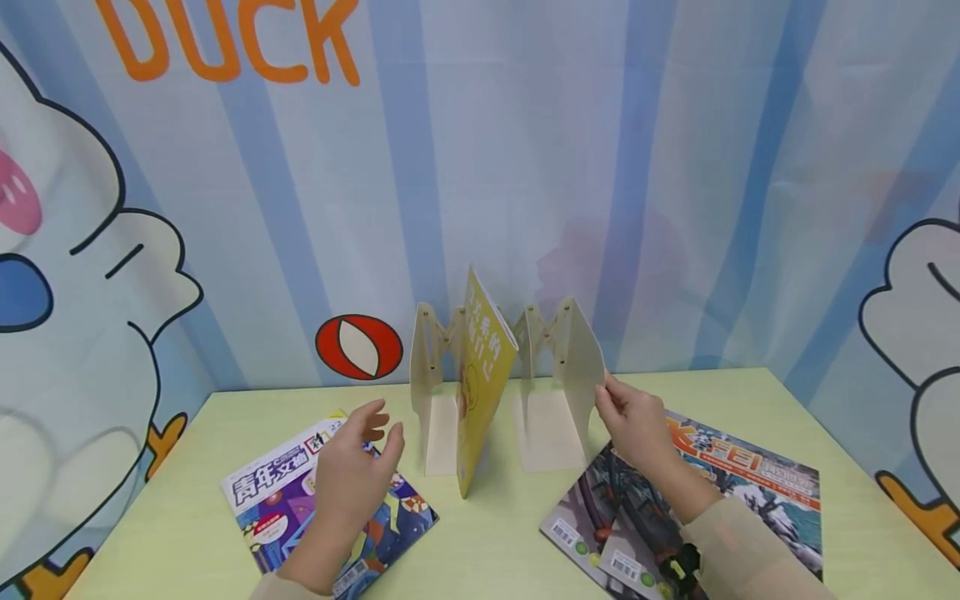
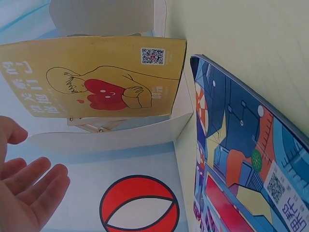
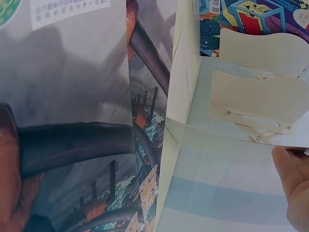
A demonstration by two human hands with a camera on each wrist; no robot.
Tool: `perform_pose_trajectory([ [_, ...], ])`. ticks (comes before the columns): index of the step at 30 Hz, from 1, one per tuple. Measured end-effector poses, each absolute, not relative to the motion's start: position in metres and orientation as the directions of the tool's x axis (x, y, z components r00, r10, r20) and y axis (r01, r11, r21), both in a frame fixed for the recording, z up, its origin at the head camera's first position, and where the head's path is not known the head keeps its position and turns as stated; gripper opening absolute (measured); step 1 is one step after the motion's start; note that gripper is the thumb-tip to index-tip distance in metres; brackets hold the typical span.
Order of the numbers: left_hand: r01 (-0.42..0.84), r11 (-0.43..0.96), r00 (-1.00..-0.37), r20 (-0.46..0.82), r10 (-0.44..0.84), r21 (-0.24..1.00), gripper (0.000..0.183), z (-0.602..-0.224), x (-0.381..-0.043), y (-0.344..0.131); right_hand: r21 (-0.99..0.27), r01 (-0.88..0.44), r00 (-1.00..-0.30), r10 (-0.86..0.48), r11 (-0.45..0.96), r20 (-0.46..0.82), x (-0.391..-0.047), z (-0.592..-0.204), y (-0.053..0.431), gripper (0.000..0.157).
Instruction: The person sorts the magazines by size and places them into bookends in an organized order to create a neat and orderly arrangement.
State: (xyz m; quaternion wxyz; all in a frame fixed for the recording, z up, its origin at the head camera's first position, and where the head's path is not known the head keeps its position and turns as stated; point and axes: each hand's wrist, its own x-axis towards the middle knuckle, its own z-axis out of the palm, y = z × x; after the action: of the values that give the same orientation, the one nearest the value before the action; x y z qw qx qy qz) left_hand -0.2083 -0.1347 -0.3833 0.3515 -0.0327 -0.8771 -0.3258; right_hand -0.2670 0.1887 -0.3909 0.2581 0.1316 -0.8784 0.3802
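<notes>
A white folding book stand [image 1: 551, 417] stands at the back of the table, its upright panels joined by riveted crossing arms. My right hand [image 1: 641, 429] pinches the front edge of its rightmost panel [image 1: 583, 367] between thumb and fingers. A thin yellow book [image 1: 487, 375] stands upright in the stand's middle, leaning a little to the right; a drawn figure hugging a red heart [image 2: 106, 94] shows on its cover. To the left, my left hand [image 1: 356, 475] hovers with relaxed, spread fingers above a colourful magazine [image 1: 277, 483], holding nothing.
Two overlapping dark magazines [image 1: 615, 517] lie at the right, partly under my right forearm. A pale yellow-green table [image 1: 495, 542] carries everything. Behind it hangs a blue striped backdrop [image 1: 510, 167] with cartoon ducks and a red ball print [image 1: 330, 346].
</notes>
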Motion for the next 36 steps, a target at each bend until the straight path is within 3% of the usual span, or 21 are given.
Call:
perform_pose_trajectory([
  [22, 0.055, 0.754, -0.893, 0.371, -0.256, 0.654, 0.045, -0.380, -0.205, -0.143, -0.577, -0.455, -0.806, -0.038, 0.678, 0.591, -0.266, -0.387, 0.190, 0.035],
  [36, -0.093, 0.733, -0.926, 0.213, -0.312, 0.674, 0.053, -0.380, -0.203, -0.154, -0.604, -0.441, -0.826, -0.036, 0.664, 0.563, -0.267, -0.390, 0.189, 0.035],
])
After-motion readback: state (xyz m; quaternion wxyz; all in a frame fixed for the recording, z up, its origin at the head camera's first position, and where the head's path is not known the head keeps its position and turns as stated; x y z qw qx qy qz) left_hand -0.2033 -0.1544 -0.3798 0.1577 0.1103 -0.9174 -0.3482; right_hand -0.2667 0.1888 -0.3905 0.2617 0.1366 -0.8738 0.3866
